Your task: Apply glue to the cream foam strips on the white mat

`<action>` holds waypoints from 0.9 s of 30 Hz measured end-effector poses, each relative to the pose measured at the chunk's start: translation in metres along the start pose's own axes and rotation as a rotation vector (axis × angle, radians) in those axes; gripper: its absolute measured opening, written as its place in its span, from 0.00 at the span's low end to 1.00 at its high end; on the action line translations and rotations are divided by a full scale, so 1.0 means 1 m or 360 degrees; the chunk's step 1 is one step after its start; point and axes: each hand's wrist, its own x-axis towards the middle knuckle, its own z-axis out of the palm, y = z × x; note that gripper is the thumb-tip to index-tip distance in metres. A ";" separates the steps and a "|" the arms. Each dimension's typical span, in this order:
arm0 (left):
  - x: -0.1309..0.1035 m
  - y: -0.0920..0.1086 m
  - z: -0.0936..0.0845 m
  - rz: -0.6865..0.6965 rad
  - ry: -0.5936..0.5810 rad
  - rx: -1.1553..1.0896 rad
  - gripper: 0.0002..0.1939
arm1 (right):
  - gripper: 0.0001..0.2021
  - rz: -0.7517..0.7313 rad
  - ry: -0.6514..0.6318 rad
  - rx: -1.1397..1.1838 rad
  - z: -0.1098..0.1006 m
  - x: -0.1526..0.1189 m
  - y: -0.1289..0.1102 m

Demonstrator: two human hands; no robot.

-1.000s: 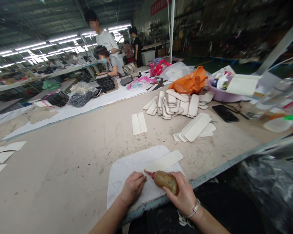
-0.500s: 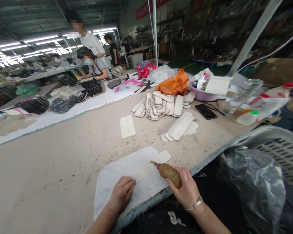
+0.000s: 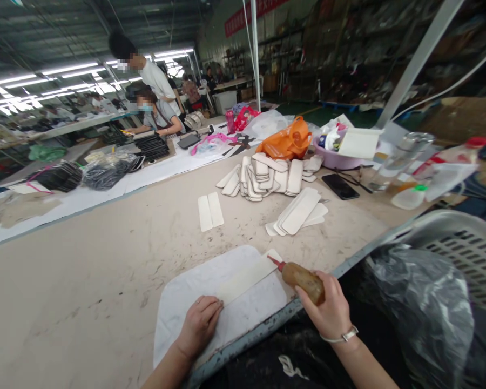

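A long cream strip (image 3: pixel 247 278) lies slantwise on a white sheet (image 3: pixel 182 292) near the table edge. My left hand (image 3: pixel 201 323) has its fingers closed at the strip's lower left end, pressed on it. In my right hand (image 3: pixel 328 308) is a brown bottle (image 3: pixel 303 281) with a red nozzle, its tip at the strip's upper right end. Two pale strips (image 3: pixel 211 211) lie side by side beyond the sheet. To their right are a fanned stack of white strips (image 3: pixel 299 212) and a larger pile of thick white pieces (image 3: pixel 263 175).
Behind the piles sit an orange bag (image 3: pixel 287 139) and a purple basin (image 3: pixel 336 156). A black phone (image 3: pixel 341 186) and a clear bottle (image 3: pixel 400 162) are at the right, above a grey basket (image 3: pixel 470 232). People work at the back left.
My right hand has moved right with the bottle, and the nozzle has gone from the strip's middle part to its far right end. My left hand is nearly unmoved.
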 end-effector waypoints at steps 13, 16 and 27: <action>0.003 0.007 -0.004 -0.0056 -0.0037 0.0034 0.09 | 0.21 -0.0146 -0.0675 0.0438 0.046 -0.021 -0.064; 0.002 0.007 -0.004 -0.0069 -0.0049 0.0025 0.09 | 0.21 -0.0146 -0.0708 0.0437 0.050 -0.022 -0.067; 0.005 0.010 -0.007 -0.0055 -0.0042 0.0037 0.09 | 0.20 -0.0088 -0.0717 0.0408 0.034 -0.035 -0.068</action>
